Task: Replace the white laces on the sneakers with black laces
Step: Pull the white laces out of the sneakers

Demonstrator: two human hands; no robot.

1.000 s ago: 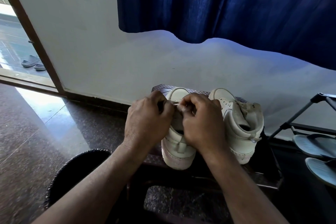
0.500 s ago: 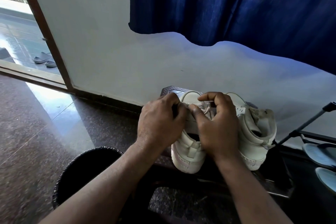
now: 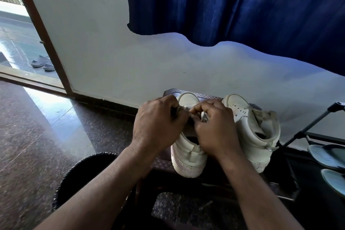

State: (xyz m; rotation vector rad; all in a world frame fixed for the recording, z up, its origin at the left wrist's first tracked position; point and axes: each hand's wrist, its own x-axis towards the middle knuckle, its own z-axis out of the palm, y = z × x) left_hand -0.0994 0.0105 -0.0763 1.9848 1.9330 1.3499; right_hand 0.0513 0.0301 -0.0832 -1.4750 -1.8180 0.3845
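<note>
Pinching a white lace (image 3: 203, 116), the right grip (image 3: 214, 130) covers the sneaker (image 3: 188, 157).

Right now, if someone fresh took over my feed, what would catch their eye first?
The left hand and right hand are bunched together mid-frame over one white sneaker, the right hand pinching a white lace. The second sneaker stands untouched just beyond the right hand. Above them, a deep blue curtain fills the upper right of the view.
</note>
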